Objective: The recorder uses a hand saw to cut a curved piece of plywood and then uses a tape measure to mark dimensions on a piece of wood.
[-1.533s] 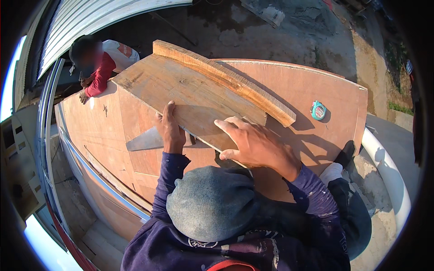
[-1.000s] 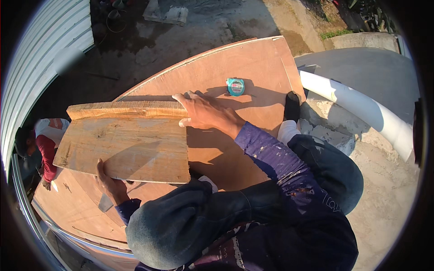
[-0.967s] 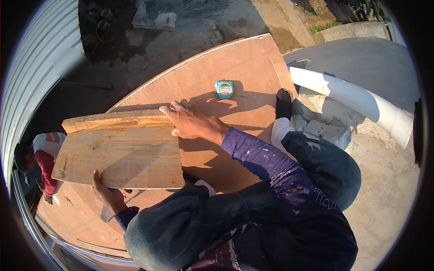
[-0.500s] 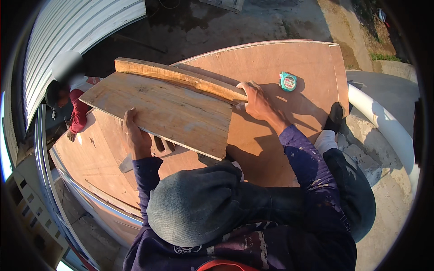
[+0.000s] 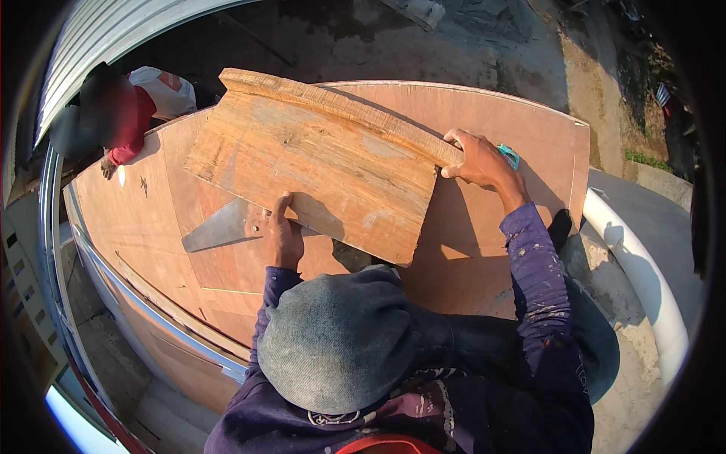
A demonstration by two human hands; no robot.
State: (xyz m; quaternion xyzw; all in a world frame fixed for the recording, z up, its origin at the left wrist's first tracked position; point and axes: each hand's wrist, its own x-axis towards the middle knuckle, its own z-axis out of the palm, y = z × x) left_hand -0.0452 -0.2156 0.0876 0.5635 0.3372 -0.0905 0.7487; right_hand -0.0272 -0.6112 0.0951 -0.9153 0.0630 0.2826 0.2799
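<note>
- Site: outdoor work surface of reddish plywood sheet (image 5: pixel 136 219), sunlit, with concrete ground (image 5: pixel 484 45) beyond it, a corrugated sheet (image 5: pixel 128 30) at upper left and a white pipe (image 5: pixel 639 265) at right.
- Item in hand: wooden board (image 5: pixel 318 166), above the plywood and in front of the person; long axis slanting from far left to near right. Whether any part rests on the plywood cannot be determined.
- Wooden strip (image 5: pixel 333 104): lies along the board's far long edge, roughly parallel to it, right end slightly past the board's end. Whether fastened or loose cannot be determined.
- Left hand (image 5: pixel 284 236): at the board's near long edge, somewhat left of its middle; thumb over the top face, remaining fingers beneath and hidden, gripping. The board extends forward and to both sides of this thumb.
- Right hand (image 5: pixel 484 165): closed about the strip's right end, thumb on the near side. Strip and board both extend leftward from these fingers. This hand is the nearer to the strip; the left, to the board's near edge.
- Adjacent: handsaw (image 5: pixel 219 227), handle partly behind the left hand; teal tape measure (image 5: pixel 510 156), partly hidden by the right hand.
- Co-worker's red sleeve (image 5: pixel 136 140) at the plywood's far left edge.
</note>
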